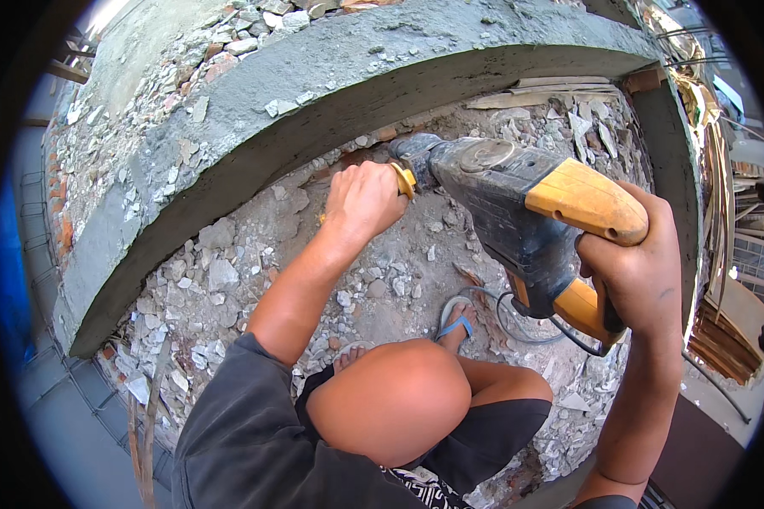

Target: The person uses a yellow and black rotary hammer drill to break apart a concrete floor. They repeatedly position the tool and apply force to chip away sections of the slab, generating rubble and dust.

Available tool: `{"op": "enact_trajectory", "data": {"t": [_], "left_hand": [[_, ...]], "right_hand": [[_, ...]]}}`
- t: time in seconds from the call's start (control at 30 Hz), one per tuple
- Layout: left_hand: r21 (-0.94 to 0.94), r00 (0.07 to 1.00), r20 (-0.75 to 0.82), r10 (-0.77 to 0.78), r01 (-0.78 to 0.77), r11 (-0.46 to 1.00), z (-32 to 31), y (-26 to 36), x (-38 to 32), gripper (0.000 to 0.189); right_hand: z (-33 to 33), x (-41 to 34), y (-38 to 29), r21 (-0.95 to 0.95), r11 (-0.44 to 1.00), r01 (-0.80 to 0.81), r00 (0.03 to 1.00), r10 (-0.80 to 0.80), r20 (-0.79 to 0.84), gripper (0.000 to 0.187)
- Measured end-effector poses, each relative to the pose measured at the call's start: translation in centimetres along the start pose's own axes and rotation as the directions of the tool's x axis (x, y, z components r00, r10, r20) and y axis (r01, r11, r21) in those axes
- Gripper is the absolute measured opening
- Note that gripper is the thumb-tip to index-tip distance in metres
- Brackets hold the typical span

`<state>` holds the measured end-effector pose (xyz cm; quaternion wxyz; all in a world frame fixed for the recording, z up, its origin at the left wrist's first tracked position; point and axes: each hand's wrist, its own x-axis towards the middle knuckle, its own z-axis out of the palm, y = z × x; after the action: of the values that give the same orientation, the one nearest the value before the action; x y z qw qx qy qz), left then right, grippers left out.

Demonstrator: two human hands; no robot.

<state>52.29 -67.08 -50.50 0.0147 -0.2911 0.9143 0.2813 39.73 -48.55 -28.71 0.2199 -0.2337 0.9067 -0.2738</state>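
A black and yellow rotary hammer drill [503,197] lies across the middle of the view, its front end pointing to the upper left. My right hand [640,254] is wrapped around its yellow rear handle [586,197]. Near the front, my left hand [366,197] grips the side handle, whose yellow flange [405,181] shows beside my fingers. The drill's dusty chuck [414,153] faces broken ground at the foot of a grey concrete beam [280,140]. Its bit cannot be made out. A power cord [576,334] runs from the rear of the drill.
Broken concrete rubble [223,273] covers the ground around my sandalled foot [458,321]. Thin wooden strips [541,92] lie against the beam at upper right. More rubble [242,44] sits beyond the beam. Steel reinforcement bars [89,388] run along the lower left.
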Motion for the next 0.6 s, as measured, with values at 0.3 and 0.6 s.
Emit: {"op": "enact_trajectory", "data": {"t": [0.3, 0.6], "left_hand": [[0.042, 0.999, -0.036, 0.025, -0.023, 0.999, 1.4, -0.1, -0.5, 0.023], [0.045, 0.990, -0.128, 0.055, -0.050, 0.998, 2.5, -1.0, -1.7, 0.013]], "right_hand": [[0.2, -0.3, 0.0, 0.045, 0.999, 0.018, 1.000, -0.018, -0.003, 0.037], [1.6, -1.9, 0.9, 0.010, 0.998, 0.054, 0.999, -0.054, 0.000, 0.024]]}}
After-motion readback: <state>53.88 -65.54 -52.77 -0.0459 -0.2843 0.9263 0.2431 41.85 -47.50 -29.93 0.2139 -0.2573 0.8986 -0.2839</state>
